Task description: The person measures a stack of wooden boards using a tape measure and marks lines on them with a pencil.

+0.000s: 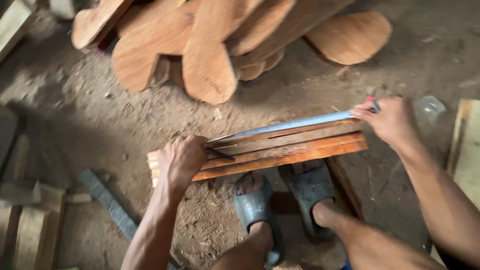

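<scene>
A stack of reddish wooden strips (280, 150) lies across the dirt floor in front of my feet. My left hand (181, 161) presses down on the strips' left end and grips a dark pencil-like stick (220, 154) pointing right. A long grey metal rule (290, 125) lies along the far edge of the stack. My right hand (390, 120) pinches the rule's right end and also holds a small red-tipped object (372, 103).
A pile of rounded wooden boards (210, 45) lies beyond the strips. My feet in grey sandals (285, 200) stand just below the stack. Timber offcuts (30, 220) and a grey bar (110, 202) lie at left; a pale board (467, 150) stands at right.
</scene>
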